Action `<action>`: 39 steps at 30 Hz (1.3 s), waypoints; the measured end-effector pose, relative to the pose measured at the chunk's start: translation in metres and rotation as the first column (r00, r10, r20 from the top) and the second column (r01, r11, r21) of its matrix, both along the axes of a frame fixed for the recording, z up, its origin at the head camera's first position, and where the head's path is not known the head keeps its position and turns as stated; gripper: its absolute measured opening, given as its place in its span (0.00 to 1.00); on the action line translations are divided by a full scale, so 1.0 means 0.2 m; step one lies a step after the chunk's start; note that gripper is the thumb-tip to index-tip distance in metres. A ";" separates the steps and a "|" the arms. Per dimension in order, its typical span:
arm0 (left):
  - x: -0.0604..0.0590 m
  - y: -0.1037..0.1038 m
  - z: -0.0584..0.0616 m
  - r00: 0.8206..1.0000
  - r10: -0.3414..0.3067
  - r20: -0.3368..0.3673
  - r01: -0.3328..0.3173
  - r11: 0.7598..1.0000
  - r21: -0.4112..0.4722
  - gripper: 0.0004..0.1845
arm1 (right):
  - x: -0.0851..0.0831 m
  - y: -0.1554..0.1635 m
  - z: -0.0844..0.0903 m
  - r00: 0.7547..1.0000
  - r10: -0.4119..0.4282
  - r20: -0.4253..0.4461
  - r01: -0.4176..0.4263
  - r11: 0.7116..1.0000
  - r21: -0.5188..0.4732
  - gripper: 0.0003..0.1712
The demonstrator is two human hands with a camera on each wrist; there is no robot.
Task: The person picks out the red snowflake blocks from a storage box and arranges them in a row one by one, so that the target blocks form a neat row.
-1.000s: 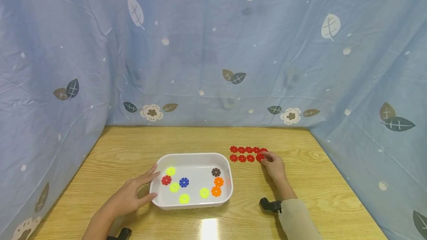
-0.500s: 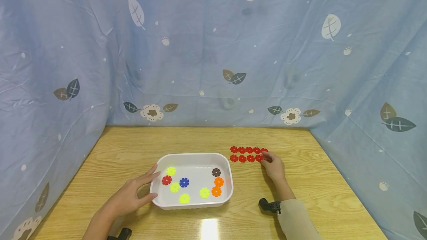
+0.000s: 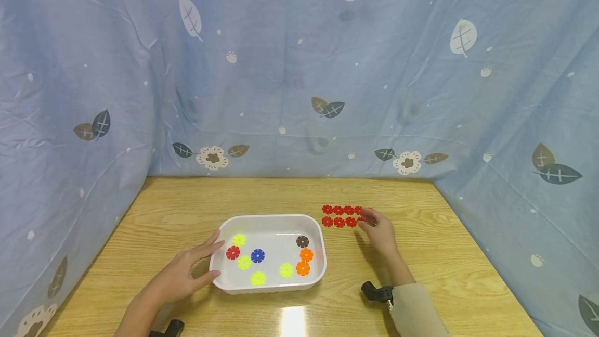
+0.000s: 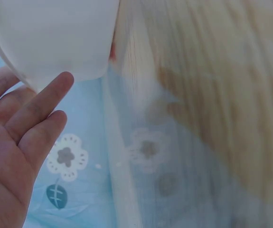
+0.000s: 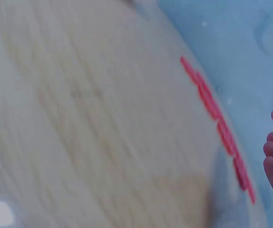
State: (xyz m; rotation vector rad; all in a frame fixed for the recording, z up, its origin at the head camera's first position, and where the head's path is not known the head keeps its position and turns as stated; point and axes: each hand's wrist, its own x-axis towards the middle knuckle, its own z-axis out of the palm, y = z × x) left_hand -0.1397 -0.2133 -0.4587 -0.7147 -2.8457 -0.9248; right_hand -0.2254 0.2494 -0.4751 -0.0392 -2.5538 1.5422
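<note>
From my feed, the left hand [image 3: 180,274] rests relaxed against the white tub [image 3: 223,281] of mixed colour snowflake discs [image 3: 257,256], right hand [image 3: 381,233] fingering the red discs [image 3: 339,216] on the table [image 3: 187,207], grip unclear.

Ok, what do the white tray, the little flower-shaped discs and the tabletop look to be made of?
White tray: likely glossy moulded plastic, with smooth rounded corners and a sheen.
Red discs beside the right hand: probably rigid plastic, flat with saturated colour and notched edges.
Table: wood or wood-grain laminate; a lamp glare suggests a smooth, sealed finish.
</note>
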 end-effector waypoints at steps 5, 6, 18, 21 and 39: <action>0.00 0.00 0.00 1.000 -0.003 -0.008 0.003 1.000 0.003 0.30 | 0.03 -0.09 0.06 0.993 0.106 -0.054 -0.109 0.993 -0.048 0.24; 0.00 0.00 0.00 1.000 -0.003 -0.009 0.003 1.000 0.004 0.30 | 0.04 -0.11 0.07 0.990 0.121 -0.068 -0.124 0.991 -0.051 0.24; 0.00 0.00 0.00 1.000 -0.008 -0.018 0.008 1.000 0.005 0.29 | 0.21 -0.47 0.27 0.906 0.380 -0.188 -0.408 0.902 -0.142 0.25; 0.01 0.00 0.00 1.000 -0.009 -0.018 0.009 1.000 0.008 0.29 | 0.24 -0.55 0.30 0.871 0.452 -0.190 -0.482 0.862 -0.156 0.25; 0.00 0.00 0.00 1.000 -0.015 -0.025 0.016 1.000 0.012 0.30 | 0.22 -1.04 0.23 0.753 0.652 -0.082 -0.657 0.750 -0.070 0.24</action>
